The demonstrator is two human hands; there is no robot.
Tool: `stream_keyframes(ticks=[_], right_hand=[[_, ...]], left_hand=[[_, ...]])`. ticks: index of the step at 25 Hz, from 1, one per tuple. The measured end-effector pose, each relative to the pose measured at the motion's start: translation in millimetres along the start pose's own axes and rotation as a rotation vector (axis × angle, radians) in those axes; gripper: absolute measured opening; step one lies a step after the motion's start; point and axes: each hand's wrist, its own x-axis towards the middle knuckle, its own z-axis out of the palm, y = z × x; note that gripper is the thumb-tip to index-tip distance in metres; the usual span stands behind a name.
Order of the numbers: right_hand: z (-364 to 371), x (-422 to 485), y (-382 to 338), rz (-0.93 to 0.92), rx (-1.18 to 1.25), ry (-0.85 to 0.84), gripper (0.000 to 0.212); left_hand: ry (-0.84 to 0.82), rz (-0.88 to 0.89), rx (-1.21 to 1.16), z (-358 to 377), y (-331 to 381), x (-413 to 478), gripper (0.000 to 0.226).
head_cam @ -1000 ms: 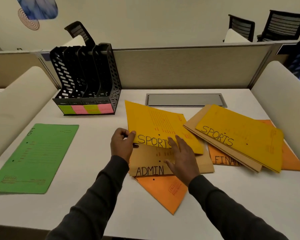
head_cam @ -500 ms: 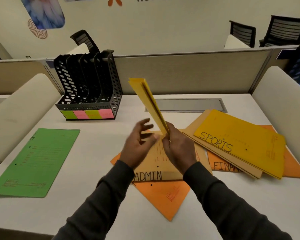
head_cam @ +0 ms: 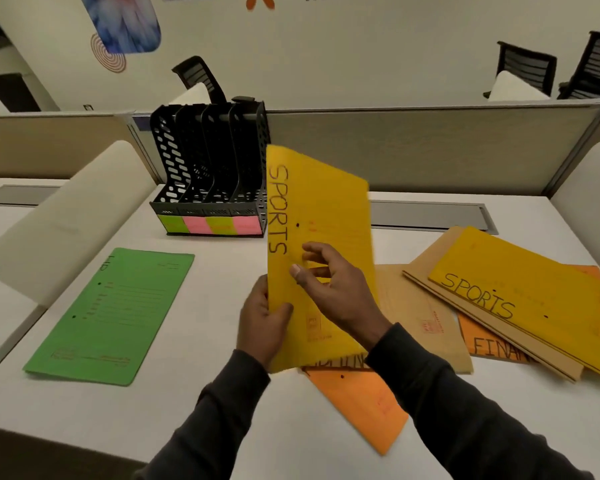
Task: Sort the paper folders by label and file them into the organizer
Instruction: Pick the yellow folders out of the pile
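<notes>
While the left hand (head_cam: 262, 323) grips the upright yellow SPORTS folder (head_cam: 323, 209), the right hand (head_cam: 333, 289) rests loosely curled on its face.

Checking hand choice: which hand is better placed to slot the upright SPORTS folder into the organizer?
Left, probably. The left hand grips the folder by its lower edge and sits nearer the organizer; the right hand only lies against its face.

The upright yellow folder (head_cam: 323, 209) is matt card paper, like the green folder (head_cam: 111, 317) near the desk's left edge. The organizer (head_cam: 212, 161) by the back edge is black perforated plastic, faintly shiny. The desk (head_cam: 222, 403) looks smooth, matt white.
</notes>
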Motion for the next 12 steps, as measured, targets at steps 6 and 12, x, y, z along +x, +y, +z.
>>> stream_keyframes(ticks=[6,12], right_hand=[[46.8,-0.4,72.1,0.350,-0.533,0.056,0.082],[109.9,-13.9,106.9,0.439,-0.538,-0.112,0.081]], left_hand=[[0.011,-0.299,-0.112,-116.8,-53.2,38.4,0.053],[0.104,-0.488,-0.045,-229.7,-131.5,77.4,0.057]])
